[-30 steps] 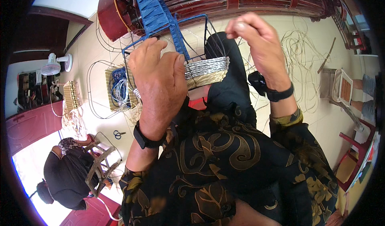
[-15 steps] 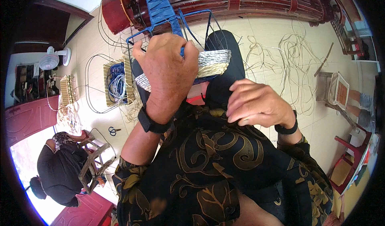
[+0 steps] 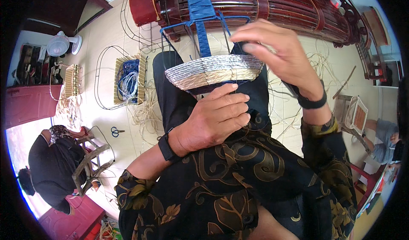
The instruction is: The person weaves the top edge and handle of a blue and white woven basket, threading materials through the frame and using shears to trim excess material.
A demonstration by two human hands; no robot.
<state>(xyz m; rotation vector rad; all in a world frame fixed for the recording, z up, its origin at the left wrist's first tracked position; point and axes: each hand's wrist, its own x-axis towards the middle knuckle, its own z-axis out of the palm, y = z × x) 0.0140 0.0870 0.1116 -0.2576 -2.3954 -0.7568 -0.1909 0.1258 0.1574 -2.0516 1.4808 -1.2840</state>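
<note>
floor [image 3: 106, 35] | scissors [image 3: 116, 131] | loose strands [image 3: 147, 112] | fan [image 3: 59, 46]

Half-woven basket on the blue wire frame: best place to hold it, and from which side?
Hold the basket under its woven base, coming from below on the person's side, as the left hand does. The band is a firm, wide bowl; the blue wire frame above is open, and the right hand works the rim.

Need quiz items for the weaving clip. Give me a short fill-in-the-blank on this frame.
1. The left hand grips the half-woven basket from ___.
2. The basket's wire frame is wrapped in ___ cord.
3. On the floor to the person's left lies a pair of ___.
4. The right hand is ___ the basket's rim.

Missing words: below; blue; scissors; above
</note>
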